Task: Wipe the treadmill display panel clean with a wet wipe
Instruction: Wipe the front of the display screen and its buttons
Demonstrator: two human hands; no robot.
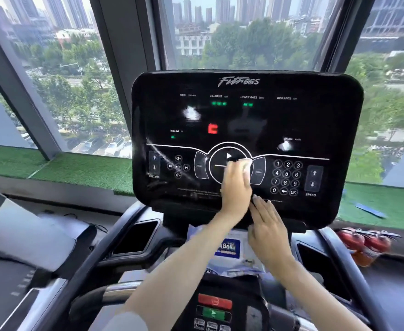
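The black glossy treadmill display panel [291, 120] fills the middle of the view, with lit green and red digits and a number pad at lower right. My left hand [235, 187] presses a white wet wipe [247, 163] against the round play button area at the panel's lower centre. My right hand [266, 228] hovers flat, fingers together and empty, at the panel's lower edge, just right of the left wrist. A pack of wet wipes [228, 248] with a blue label lies on the console tray below both hands, partly hidden by my forearms.
Red and green console buttons [215, 306] sit below the tray. Cup holders [139, 235] flank the console. Handlebars curve at lower left. Red fire extinguishers [363, 244] lie at right by the window ledge with green turf [81, 168]. Another treadmill stands at left.
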